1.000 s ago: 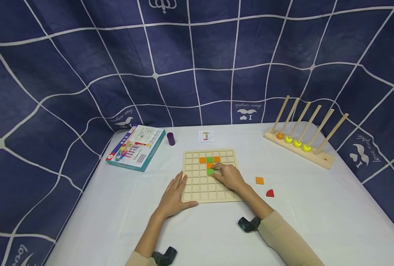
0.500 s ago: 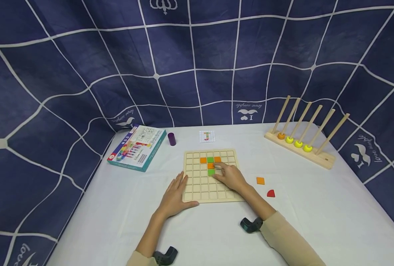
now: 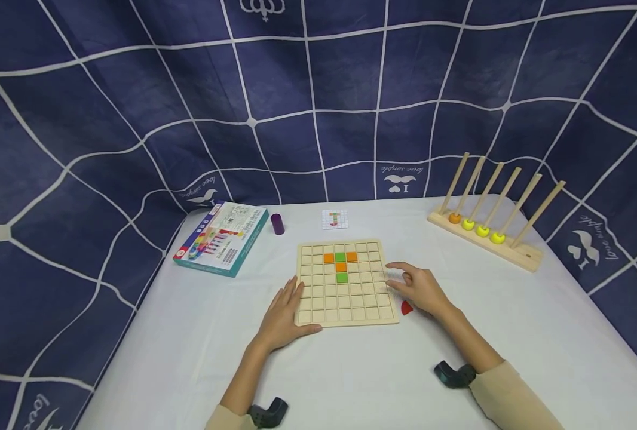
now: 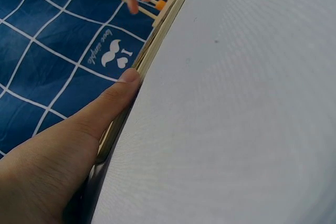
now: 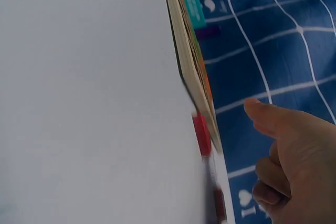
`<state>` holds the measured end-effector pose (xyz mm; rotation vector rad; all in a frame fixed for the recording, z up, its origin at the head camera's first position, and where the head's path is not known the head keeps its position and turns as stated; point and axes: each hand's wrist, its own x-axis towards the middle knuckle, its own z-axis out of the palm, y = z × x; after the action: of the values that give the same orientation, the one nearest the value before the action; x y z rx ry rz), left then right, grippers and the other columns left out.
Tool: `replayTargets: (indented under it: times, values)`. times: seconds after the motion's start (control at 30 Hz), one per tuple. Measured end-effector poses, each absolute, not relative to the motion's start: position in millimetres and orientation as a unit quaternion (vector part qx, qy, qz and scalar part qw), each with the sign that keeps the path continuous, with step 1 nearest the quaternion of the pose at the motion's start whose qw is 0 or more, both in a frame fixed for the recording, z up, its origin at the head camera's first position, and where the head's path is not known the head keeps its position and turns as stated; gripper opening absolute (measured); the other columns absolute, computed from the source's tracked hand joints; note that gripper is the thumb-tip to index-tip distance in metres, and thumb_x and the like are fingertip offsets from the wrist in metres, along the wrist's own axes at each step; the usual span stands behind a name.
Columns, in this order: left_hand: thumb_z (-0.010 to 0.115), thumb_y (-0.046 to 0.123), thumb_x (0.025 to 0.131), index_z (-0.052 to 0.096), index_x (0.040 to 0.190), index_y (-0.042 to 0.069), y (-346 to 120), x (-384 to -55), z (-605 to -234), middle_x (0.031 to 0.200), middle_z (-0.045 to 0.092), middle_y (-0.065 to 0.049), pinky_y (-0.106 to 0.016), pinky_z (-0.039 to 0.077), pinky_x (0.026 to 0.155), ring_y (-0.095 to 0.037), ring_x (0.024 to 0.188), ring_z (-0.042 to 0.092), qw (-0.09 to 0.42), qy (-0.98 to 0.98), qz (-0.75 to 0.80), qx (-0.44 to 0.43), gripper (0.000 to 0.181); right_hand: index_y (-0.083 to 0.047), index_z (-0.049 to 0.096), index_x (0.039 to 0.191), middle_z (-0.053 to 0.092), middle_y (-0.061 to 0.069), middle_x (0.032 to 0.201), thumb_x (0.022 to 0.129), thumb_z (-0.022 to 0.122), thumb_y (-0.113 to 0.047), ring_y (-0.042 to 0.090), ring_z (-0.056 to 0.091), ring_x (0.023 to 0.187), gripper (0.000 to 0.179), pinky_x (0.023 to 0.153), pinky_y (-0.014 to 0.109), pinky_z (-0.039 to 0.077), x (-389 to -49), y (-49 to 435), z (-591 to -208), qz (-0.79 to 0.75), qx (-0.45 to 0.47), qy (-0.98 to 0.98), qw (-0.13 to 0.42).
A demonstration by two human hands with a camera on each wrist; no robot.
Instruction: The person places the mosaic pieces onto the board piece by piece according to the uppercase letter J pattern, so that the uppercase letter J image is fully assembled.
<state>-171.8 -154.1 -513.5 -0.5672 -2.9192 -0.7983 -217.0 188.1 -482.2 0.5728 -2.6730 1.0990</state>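
Observation:
A pale wooden grid board (image 3: 318, 298) lies on the white table. Orange and green square tiles form a T shape in it, with an orange tile (image 3: 341, 267) above a green tile (image 3: 342, 278) in its stem. My left hand (image 3: 281, 313) rests along the board's left side, fingers extended, thumb against the front edge (image 4: 113, 100). My right hand (image 3: 423, 291) is just off the board's right edge; thumb and index finger point at it with a gap between them, other fingers curled (image 5: 270, 182). A red quarter-round piece (image 3: 407, 307) lies close to the board below that hand.
Behind the board lies a small pattern card (image 3: 334, 220). A purple cylinder (image 3: 278, 224) and a flat box (image 3: 221, 239) are at back left. At back right stands a wooden peg abacus (image 3: 485, 239) with orange and yellow beads.
My right hand has left the tiles and moved right, off the board. The red piece now lies further left, near the board; the loose orange tile no longer shows. The left hand stays put.

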Motion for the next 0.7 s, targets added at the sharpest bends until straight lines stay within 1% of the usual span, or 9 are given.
replayTargets:
  times: [0.17,0.3,0.57,0.7]
  values:
    - [0.061,0.074,0.065,0.027,0.144,0.002,-153.9,-171.7,-512.9,0.153,0.014,-0.013,-0.039,0.011,0.112,-0.026,0.139,0.011,0.033,-0.947,-0.262,-0.183,0.113,-0.013,0.065,0.113,0.03,-0.009,0.047,0.079,0.073,-0.033,0.003,0.024,0.042,0.04,0.038,0.022,0.025,-205.7,229.1,-484.1,0.365,0.169,-0.911,0.09]
    - [0.06,0.075,0.064,0.026,0.145,0.002,-154.9,-171.8,-513.7,0.153,0.014,-0.013,-0.039,0.011,0.112,-0.026,0.139,0.011,0.032,-0.947,-0.26,-0.184,0.114,-0.015,0.066,0.111,0.029,-0.009,0.048,0.075,0.076,-0.032,0.004,0.023,0.041,0.04,0.039,0.023,0.025,-199.4,249.0,-488.4,0.345,0.155,-0.923,0.079]
    - [0.057,0.078,0.064,0.023,0.146,0.005,-155.2,-173.3,-514.3,0.154,0.01,-0.008,-0.034,0.006,0.112,-0.021,0.14,0.007,0.016,-0.951,-0.254,-0.177,0.115,-0.014,0.069,0.104,0.028,-0.011,0.048,0.074,0.078,-0.029,0.004,0.023,0.042,0.035,0.039,0.02,0.022,-195.5,260.6,-498.6,0.311,0.153,-0.935,0.07]
    - [0.058,0.076,0.065,0.025,0.145,0.003,-155.5,-173.0,-514.0,0.153,0.012,-0.011,-0.038,0.009,0.112,-0.024,0.14,0.009,0.028,-0.949,-0.257,-0.183,0.114,-0.014,0.07,0.1,0.029,-0.011,0.048,0.074,0.078,-0.026,0.003,0.023,0.041,0.029,0.04,0.021,0.022,-195.9,259.2,-500.8,0.303,0.161,-0.936,0.078]
